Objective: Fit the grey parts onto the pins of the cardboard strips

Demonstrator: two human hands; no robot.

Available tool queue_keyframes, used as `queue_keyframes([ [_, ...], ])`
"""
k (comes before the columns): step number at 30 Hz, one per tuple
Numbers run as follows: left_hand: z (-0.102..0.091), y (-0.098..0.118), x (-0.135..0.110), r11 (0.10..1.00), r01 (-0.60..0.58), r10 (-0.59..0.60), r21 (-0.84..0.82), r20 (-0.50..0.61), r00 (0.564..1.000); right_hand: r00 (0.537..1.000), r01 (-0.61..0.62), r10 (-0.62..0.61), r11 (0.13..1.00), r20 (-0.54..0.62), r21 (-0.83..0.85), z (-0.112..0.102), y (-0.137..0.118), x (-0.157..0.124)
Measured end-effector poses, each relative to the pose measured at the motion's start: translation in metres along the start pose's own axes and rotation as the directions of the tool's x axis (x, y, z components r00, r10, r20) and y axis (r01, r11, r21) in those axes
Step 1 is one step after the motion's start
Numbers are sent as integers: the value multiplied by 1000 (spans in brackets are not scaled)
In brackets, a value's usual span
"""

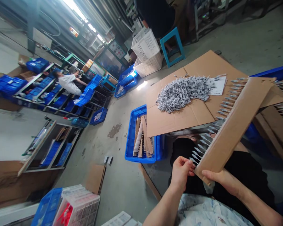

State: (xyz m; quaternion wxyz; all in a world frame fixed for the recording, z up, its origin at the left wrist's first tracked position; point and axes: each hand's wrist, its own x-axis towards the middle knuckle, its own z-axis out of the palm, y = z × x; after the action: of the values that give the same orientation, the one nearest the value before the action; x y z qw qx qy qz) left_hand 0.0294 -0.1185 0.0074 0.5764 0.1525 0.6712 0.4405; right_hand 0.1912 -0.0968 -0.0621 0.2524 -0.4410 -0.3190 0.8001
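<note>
Strip in hand: one long piece of cardboard (235, 127), slanting up across the seated person's black-clad lap (247, 174) from the right hand.
Grey tips: one row of tips (196, 153) sticking out along the strip's far edge, more than fifteen, too crowded for me to count exactly.
Right hand: one hand (223, 179), closed firmly around the strip's near end, thumb lying on the flat face.
Left hand: the other hand (182, 171), thumb and finger pinched on the lowest tip, right beside the strip's corner.
Second strip: at least one more, with tips too, by the right edge (272, 95).
Cardboard sheet: one creased sheet (179, 124), holding one heap of loose grey pieces (184, 94), beyond counting, and one white card (219, 87) touching it.
Blue crate: one just beside the sheet (141, 160), with at least four strips inside (143, 138).
White baskets: two, stacked (147, 48), near one blue stool (181, 44).
Other people: two, one in white (69, 83), one in dark clothes (155, 17).
</note>
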Motion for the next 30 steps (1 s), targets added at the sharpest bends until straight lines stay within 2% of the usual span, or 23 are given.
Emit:
queue_keyframes([
  [4,1,1,-1,1000,4,-4,-2,-8,1000,995,12,-13,1000,-95,-15,5,-1,-1],
  [10,2,-2,-2,1000,3,-3,24,-3,1000,992,4,-8,1000,-122,-30,5,2,-2],
  [20,6,-5,0,999,-31,31,43,0,1000,994,23,-26,999,-103,-36,2,4,5],
  [23,2,-11,2,999,-43,44,-18,38,998,996,27,-30,999,-79,-42,2,0,4],
  [26,-6,-13,2,997,1,5,-71,90,996,998,15,-17,999,-62,-35,0,-3,3],
  [30,-13,-4,-4,999,39,-36,-22,107,994,998,1,-2,1000,-62,-18,-3,1,3],
])
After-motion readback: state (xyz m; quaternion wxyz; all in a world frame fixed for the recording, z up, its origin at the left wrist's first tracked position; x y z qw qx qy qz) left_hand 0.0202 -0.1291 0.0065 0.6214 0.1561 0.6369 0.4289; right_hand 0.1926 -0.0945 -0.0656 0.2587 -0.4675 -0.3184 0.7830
